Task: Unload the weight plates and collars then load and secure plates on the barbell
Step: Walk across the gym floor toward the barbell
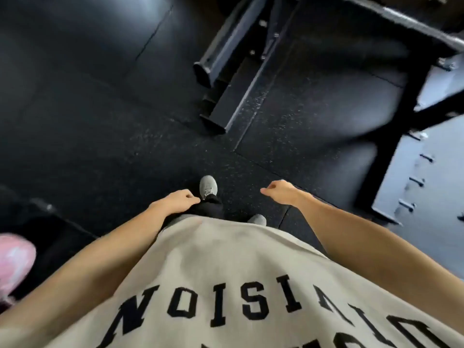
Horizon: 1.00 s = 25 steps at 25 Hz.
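I look straight down at a black rubber floor (pixel 105 126). My left hand (pixel 179 198) hangs by my left thigh with its fingers curled in and nothing in it. My right hand (pixel 280 190) hangs a little to the right, loosely closed and holding nothing. No barbell, weight plate or collar shows clearly in this view. A dark round edge with a small metal glint (pixel 41 205) sits at the lower left, too blurred to name.
Black steel base beams of a rack (pixel 233 79) lie on the floor ahead. At the right stands a black upright (pixel 386 156) with a grey panel of pegs (pixel 414 182). My grey shoes (pixel 208 185) are below. A pink object (pixel 13 262) is at the left edge.
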Tool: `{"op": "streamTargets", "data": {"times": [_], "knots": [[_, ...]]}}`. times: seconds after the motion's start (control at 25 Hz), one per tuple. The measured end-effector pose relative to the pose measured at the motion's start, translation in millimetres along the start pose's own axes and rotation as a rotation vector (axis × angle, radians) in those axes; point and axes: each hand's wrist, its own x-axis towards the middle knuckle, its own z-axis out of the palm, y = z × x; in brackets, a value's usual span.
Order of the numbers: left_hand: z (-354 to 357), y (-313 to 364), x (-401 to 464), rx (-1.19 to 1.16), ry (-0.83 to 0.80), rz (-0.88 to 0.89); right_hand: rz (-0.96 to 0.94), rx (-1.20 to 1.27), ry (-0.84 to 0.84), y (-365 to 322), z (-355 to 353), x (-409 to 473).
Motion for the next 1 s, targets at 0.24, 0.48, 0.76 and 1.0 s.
{"op": "streamTargets", "data": {"times": [0.24,0.48,0.76,1.0], "knots": [[-12,-98,-10,-0.255,0.081,-0.125,-0.147,-0.430,-0.121,-103,24,26],[-90,-188,13,-0.401,0.087,-0.125,-0.196,-0.619,-0.123,-252,47,77],[-238,-256,43,-0.511,0.120,-0.135,-0.317,-0.583,-0.070,-435,71,116],[-330,-285,94,-0.474,0.032,-0.160,-0.335,-0.613,-0.130,-548,59,178]]}}
